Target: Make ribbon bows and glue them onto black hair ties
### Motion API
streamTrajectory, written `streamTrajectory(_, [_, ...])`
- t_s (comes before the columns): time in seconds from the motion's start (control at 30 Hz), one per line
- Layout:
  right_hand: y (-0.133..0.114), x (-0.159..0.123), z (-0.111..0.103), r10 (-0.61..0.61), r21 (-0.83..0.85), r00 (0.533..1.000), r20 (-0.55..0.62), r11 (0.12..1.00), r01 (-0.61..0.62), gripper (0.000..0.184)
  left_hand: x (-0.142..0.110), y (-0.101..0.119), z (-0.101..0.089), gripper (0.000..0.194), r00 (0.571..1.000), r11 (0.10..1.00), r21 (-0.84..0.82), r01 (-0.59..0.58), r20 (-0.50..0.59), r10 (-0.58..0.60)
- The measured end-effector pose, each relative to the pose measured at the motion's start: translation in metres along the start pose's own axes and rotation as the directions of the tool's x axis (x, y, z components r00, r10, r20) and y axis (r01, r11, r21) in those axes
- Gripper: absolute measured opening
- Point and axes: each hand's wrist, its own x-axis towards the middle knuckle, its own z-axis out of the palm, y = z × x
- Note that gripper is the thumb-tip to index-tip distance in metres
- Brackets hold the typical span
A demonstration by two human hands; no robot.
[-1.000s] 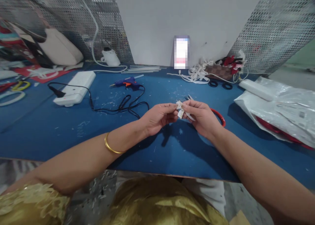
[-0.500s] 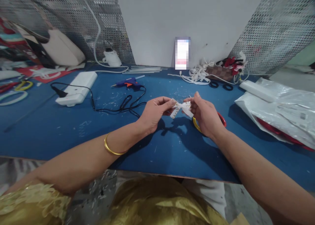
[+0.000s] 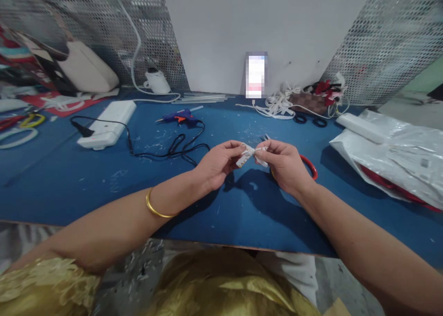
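A small white ribbon bow [image 3: 246, 158] with printed marks is held between my hands, above the blue table. My left hand [image 3: 218, 163] pinches its left loop between thumb and fingers. On the other side, my right hand [image 3: 284, 163] grips the bow near its knot and right loop, thumb laid across it. Scissors with a red and yellow handle [image 3: 310, 166] lie on the table under my right hand, which hides most of them; their blade tips [image 3: 265, 138] show beyond the fingers.
A blue glue gun [image 3: 180, 117] with a black cord lies left of centre, near a white power strip [image 3: 112, 122]. A lit phone [image 3: 256, 76] leans on the back panel. White ribbons [image 3: 282, 103] lie beside it. At right sits a plastic bag [image 3: 398, 154].
My right hand's raised fingers and thumb have closed on the bow near its knot. My left hand has shifted slightly, and the bow has tilted.
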Motion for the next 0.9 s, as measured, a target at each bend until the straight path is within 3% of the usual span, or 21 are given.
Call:
streamTrajectory(0.1, [0.001, 0.002, -0.001, 0.031, 0.007, 0.999, -0.012, 0.999, -0.031, 0.011, 0.003, -0.001, -0.003, 0.018, 0.997, 0.998, 0.003, 0.063, 0.036, -0.063])
streamTrajectory(0.27, [0.003, 0.003, -0.003, 0.008, -0.057, 0.997, -0.075, 0.998, -0.012, 0.013, -0.001, 0.000, -0.002, 0.036, 0.993, 0.976, 0.193, -0.098, 0.089, 0.082])
streamTrajectory(0.37, [0.002, 0.001, -0.001, 0.026, -0.090, 0.997, -0.069, 0.995, -0.032, 0.018, -0.006, 0.002, 0.001, 0.031, 0.989, 0.934, 0.326, -0.148, 0.054, 0.138])
streamTrajectory(0.53, [-0.004, 0.000, 0.005, 0.060, -0.134, 0.995, -0.078, 0.989, -0.070, 0.018, -0.009, 0.005, 0.004, 0.025, 0.989, 0.901, 0.417, -0.120, -0.026, 0.144])
streamTrajectory(0.77, [-0.002, 0.004, 0.004, -0.011, -0.148, 0.995, -0.099, 0.989, -0.004, 0.014, -0.005, 0.004, 0.000, 0.033, 0.997, 0.907, 0.414, -0.079, 0.020, 0.078])
streamTrajectory(0.9, [0.001, 0.004, 0.005, -0.048, -0.189, 0.995, -0.086, 0.982, 0.031, 0.011, -0.009, 0.005, 0.004, 0.035, 0.993, 0.863, 0.494, -0.106, 0.016, 0.113])
